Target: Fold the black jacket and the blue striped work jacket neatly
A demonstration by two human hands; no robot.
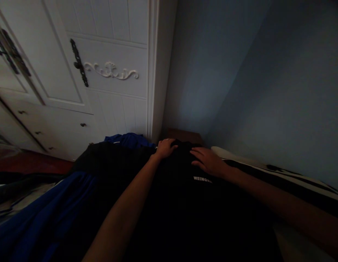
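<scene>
A large black garment (pixel 185 214) with white lettering on it lies spread out in front of me. My left hand (pixel 165 147) rests on its far edge, with the fingers apart and bent over the cloth. To the right, my right hand (pixel 208 160) lies on the garment just above the lettering, its fingers spread. Blue cloth (pixel 73 196) lies to the left of the black garment, and more blue cloth (pixel 128 139) shows beyond it. The dark picture hides most folds of the black cloth.
A white wardrobe (pixel 117 87) with dark handles stands at the far left, by a blue-grey wall (pixel 212 65). A brown wooden piece (pixel 187 135) sits in the corner. Black-and-white striped fabric (pixel 283 174) runs along the right. Reddish floor (pixel 35 163) shows at left.
</scene>
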